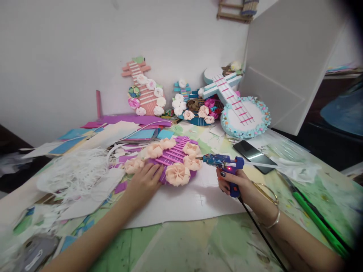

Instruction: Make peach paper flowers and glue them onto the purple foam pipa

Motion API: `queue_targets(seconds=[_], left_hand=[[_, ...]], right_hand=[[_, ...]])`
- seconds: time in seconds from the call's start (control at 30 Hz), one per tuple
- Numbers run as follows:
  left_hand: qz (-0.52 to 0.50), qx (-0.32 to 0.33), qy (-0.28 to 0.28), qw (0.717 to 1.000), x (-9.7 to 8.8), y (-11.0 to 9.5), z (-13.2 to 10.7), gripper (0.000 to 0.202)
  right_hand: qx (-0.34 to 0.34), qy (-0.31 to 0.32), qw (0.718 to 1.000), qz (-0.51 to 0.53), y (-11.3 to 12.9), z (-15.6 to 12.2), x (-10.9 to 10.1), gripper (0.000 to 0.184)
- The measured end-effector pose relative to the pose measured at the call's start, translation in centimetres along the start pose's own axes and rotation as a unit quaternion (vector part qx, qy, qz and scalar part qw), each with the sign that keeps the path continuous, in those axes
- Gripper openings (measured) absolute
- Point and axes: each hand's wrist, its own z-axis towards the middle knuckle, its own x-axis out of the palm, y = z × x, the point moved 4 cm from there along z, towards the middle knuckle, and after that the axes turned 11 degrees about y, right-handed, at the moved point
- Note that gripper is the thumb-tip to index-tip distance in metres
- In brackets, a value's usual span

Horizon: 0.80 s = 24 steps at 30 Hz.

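Note:
My right hand (231,181) is wrapped round a blue hot glue gun (224,160) with a small red light lit. A white glue stick (255,164) sticks out of its back. The nozzle points left, close to a peach paper flower (193,161) on the right side of a purple toy lute (172,154). My left hand (147,179) grips the lute's lower left edge, fingers over it beside another peach flower (134,165); the thumb is hidden. Thin purple strips cross the lute's front. It lies over a white sheet (187,207).
Several decorated toy lutes, one pink (144,90) and one pale blue and white (244,115), lean at the back wall. A black phone (253,155) and a green-handled cutter (314,215) lie at right. White shredded strips (76,173) heap at left. A black cord (261,230) trails down.

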Motion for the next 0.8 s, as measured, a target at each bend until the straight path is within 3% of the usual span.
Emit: queue_targets(seconds=[0.17,0.23,0.33,0.4,0.47,0.6,0.8], left_hand=[[-0.139,-0.012,0.058,0.989,-1.0,1.1,0.9,0.040],[-0.209,-0.018,0.016,0.978,-2.5,1.0,0.9,0.033],[-0.236,-0.037,-0.110,0.965,-5.0,0.2,1.5,0.017],[-0.244,-0.005,-0.112,0.963,-5.9,-1.1,2.6,0.015],[-0.230,0.008,-0.073,0.971,-5.9,-2.4,3.8,0.012],[-0.108,-0.050,0.043,0.992,-4.7,-3.5,5.6,0.020],[-0.110,-0.129,0.165,0.972,-3.3,-3.8,6.5,0.021]], right_hand=[[0.014,-0.006,1.000,-0.020,-0.2,-0.1,-0.4,0.024],[0.017,-0.009,0.999,-0.033,-0.3,-0.2,-0.5,0.023],[0.016,-0.004,0.999,-0.040,-0.5,-0.3,-0.6,0.022],[0.010,-0.001,0.999,-0.036,-0.6,-0.4,-0.6,0.021],[0.002,-0.006,1.000,-0.024,-0.5,-0.5,-0.7,0.021],[-0.001,-0.027,1.000,-0.009,-0.3,-0.6,-0.9,0.023],[0.006,-0.019,1.000,-0.008,0.1,-0.8,-0.8,0.024]])
